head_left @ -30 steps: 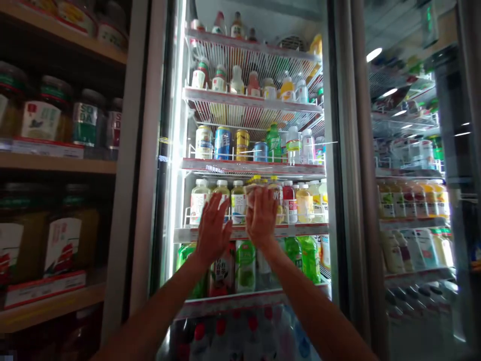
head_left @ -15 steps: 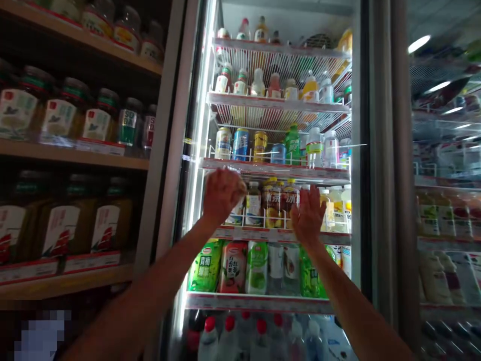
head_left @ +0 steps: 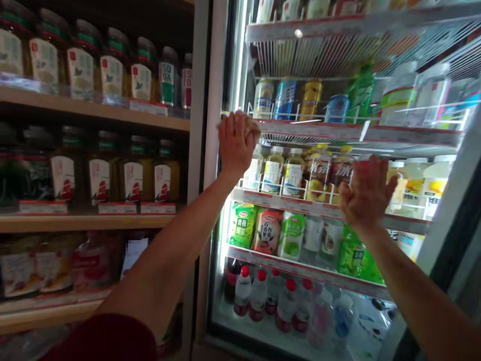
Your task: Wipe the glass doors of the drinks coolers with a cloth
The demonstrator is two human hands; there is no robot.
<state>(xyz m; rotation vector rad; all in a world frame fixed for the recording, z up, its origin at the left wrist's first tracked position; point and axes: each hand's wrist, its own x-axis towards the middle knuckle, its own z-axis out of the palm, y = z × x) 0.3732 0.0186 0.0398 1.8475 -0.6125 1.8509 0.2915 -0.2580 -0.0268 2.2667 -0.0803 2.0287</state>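
My left hand (head_left: 235, 150) is raised near the left edge of the glass fridge door, pressed over a crumpled light-coloured cloth (head_left: 253, 126) that shows past its fingers. Most of the cloth is hidden beneath the palm. To the right, my right hand (head_left: 366, 198) is held up flat against or just before the glass, fingers stretched, with nothing in it. Behind the glass, between my hands, stand pale tea bottles (head_left: 293, 173) and brown iced tea bottles (head_left: 318, 170). Whether the right palm touches the glass I cannot tell.
Lit fridge shelves hold cans (head_left: 285, 99), green drink bottles (head_left: 242, 223) and red-capped bottles (head_left: 259, 296). On the left, wooden shelves (head_left: 93, 111) carry rows of jars (head_left: 112, 70) and bottles. A metal frame (head_left: 203, 150) separates them from the fridge.
The view has turned left and down, bringing the fridge closer. My left hand with the cloth has gone to the door's left edge; my right hand stays flat, farther from the left.
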